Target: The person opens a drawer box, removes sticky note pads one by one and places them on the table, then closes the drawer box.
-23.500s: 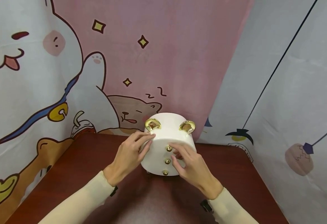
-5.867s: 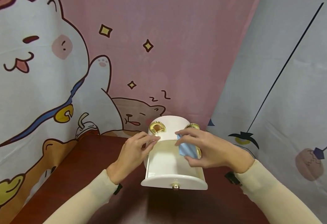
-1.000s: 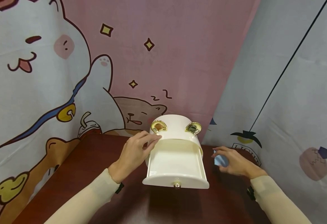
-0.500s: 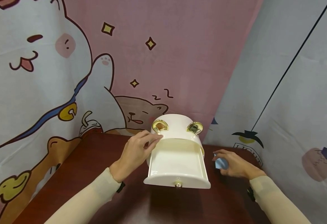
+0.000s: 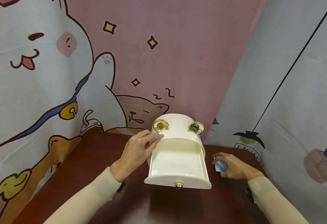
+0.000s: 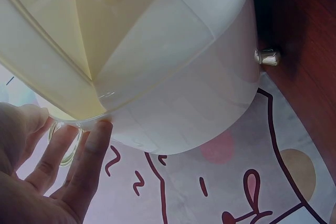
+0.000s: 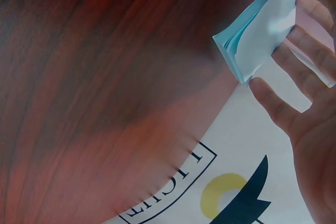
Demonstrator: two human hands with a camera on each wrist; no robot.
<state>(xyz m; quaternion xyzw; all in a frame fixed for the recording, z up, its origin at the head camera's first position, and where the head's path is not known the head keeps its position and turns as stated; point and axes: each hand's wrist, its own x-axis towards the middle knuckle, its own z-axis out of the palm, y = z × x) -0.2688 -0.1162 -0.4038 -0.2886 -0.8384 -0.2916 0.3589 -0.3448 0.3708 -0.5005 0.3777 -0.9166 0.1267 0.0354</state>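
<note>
Blue pad (image 7: 268,35) in right grip (image 5: 232,166), “LIGHT” (image 7: 169,186) on backdrop (image 5: 295,93)

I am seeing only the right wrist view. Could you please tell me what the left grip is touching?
Observer: The left grip, a bare hand, touches the upper front edge of the white box.
Operator: Does this box have some opened part?
Observer: Yes, its drawer is pulled out, with a shiny knob at the front.
Operator: And where is the light blue bundle, compared with the box?
Observer: Beside the box, apart from it, on the person's right.
</note>
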